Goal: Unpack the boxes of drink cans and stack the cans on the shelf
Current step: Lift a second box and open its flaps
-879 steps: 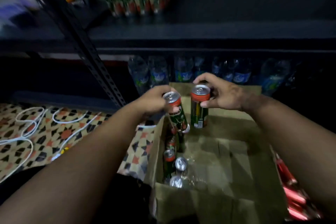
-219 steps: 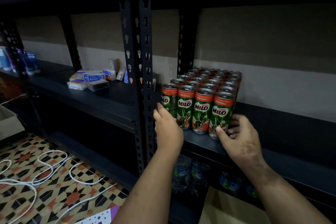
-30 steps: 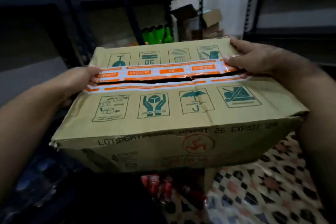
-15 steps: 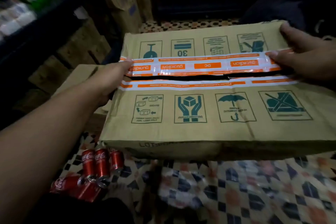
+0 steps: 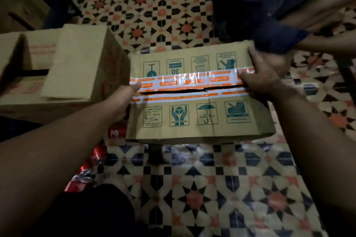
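Observation:
A taped cardboard box [image 5: 194, 115] with green handling symbols and orange-white tape sits low over the patterned floor, its tape slit along the middle seam. My left hand [image 5: 123, 98] grips its left end, thumb lying on the tape. My right hand [image 5: 262, 77] grips its right end, thumb on the tape and fingers over the far edge. Several red cans [image 5: 86, 175] lie on the floor at the lower left, partly hidden by my left arm. Neither the shelf nor the stacked cans are in view.
Other cardboard boxes [image 5: 77, 63] with raised flaps stand close to the left of the held box. Another person in a dark blue shirt [image 5: 269, 5] crouches at the upper right, their hands [image 5: 327, 15] blurred. Patterned tile floor [image 5: 202, 188] spreads below.
The box has gone down toward the floor and my view has tilted downward with it. Both hands keep the same hold on its ends. Another person has come into view.

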